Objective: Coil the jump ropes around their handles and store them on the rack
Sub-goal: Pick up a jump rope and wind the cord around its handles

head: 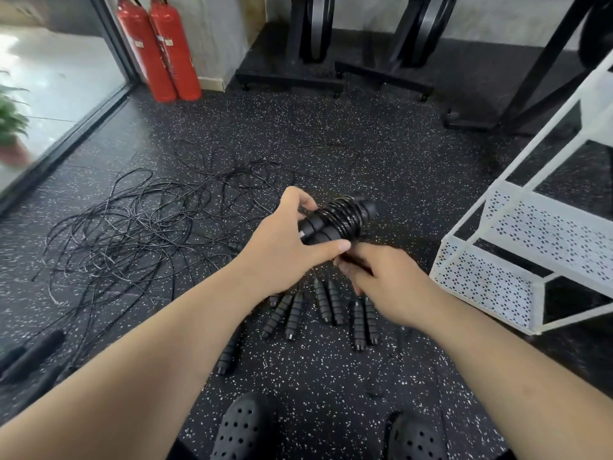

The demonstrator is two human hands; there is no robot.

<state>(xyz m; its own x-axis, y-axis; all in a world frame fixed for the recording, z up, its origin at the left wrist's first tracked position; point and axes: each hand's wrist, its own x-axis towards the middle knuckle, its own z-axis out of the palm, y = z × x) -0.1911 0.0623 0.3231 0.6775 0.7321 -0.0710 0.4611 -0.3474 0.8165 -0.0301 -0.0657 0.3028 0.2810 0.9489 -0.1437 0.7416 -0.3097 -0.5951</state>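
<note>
My left hand (285, 240) grips a pair of black ribbed jump rope handles (345, 217) held together, with black rope coiled around their middle. My right hand (381, 277) is closed just below them, pinching the near end of the bundle; what is between its fingers is mostly hidden. Several more black handles (331, 307) lie in pairs on the speckled floor under my hands. A tangle of loose black ropes (139, 224) spreads over the floor to the left. The white perforated metal rack (517, 260) stands to the right.
Two red fire extinguishers (159, 51) lean at the back left beside a glass door. Black exercise machines (365, 44) stand along the back wall. Dark rollers (30, 353) lie at the left edge. My black clogs (238, 429) are at the bottom.
</note>
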